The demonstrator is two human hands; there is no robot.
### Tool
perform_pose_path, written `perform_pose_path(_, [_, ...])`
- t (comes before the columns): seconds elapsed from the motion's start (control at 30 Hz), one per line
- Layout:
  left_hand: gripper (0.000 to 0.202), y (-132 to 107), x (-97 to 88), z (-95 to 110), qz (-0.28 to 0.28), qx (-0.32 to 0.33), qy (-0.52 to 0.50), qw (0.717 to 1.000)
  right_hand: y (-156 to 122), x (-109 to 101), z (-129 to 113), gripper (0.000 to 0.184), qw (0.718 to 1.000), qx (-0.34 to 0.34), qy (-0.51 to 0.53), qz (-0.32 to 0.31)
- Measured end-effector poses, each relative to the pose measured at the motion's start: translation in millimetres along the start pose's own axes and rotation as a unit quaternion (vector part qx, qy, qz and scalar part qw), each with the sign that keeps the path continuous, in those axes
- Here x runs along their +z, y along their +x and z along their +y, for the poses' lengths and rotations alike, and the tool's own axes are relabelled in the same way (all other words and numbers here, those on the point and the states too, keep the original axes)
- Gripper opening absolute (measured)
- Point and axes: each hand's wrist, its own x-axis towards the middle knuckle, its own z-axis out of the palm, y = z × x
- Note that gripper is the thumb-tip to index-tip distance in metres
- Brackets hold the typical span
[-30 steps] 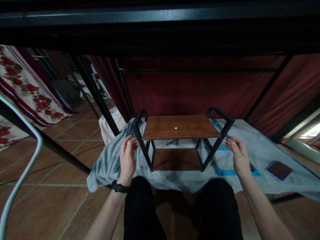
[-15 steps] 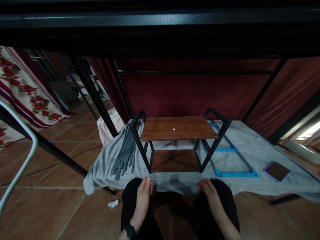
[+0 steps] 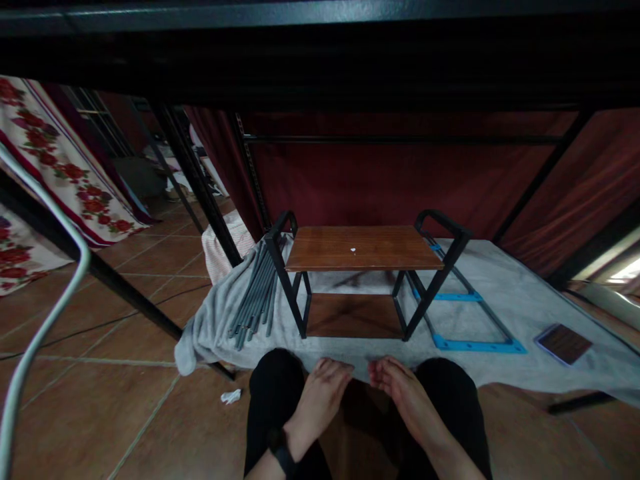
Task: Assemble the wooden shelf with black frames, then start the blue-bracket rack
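Between my knees, my left hand (image 3: 326, 387) and my right hand (image 3: 394, 381) are close together but apart, with a small gap between the fingertips. Both look loosely open, fingers stretched or slightly bent, and nothing shows in either. Just beyond them stands a two-tier rack with a brown wood-grain top board (image 3: 365, 248) and black metal side frames (image 3: 289, 287). Its lower board (image 3: 355, 316) is nearest to my hands. A small white spot marks the top board. Left of the rack lies a bundle of grey rods (image 3: 254, 300).
Grey cloth (image 3: 500, 283) covers the low surface. On its right lie a blue-and-grey frame (image 3: 480, 346) and a phone-like dark slab (image 3: 564, 343). A black bar (image 3: 320, 13) crosses overhead. A pale cable (image 3: 47, 333) hangs at left; crumpled white paper (image 3: 231, 397) is on the tiled floor.
Both hands have lifted off my knees and moved inward toward each other. The view has shifted slightly; the rack and rods stay in place.
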Motion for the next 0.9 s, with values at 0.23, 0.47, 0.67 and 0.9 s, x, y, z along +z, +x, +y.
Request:
perform_pose_path(0.23, [0.016,22.3,-34.3,-13.9,0.035,0.049,0.152,0.986,16.6,-13.9,-8.0,0.027,0.996,-0.045,-0.044,0.065])
perform_pose_path(0.47, [0.024,32.6,-67.5,-41.9,0.165,-0.072,0.108,0.978,39.0,-35.7,-45.9,0.02,0.943,-0.239,-0.123,0.194])
perform_pose_path(0.67, [0.022,12.3,-60.6,-115.2,0.261,-0.308,-0.172,0.898,64.7,-91.3,-51.6,0.024,0.914,-0.268,-0.113,0.281])
perform_pose_path(0.9, [0.044,13.7,-6.6,-174.6,0.244,-0.472,-0.38,0.757,100.6,-158.5,-15.1,0.03,0.928,-0.18,-0.103,0.309])
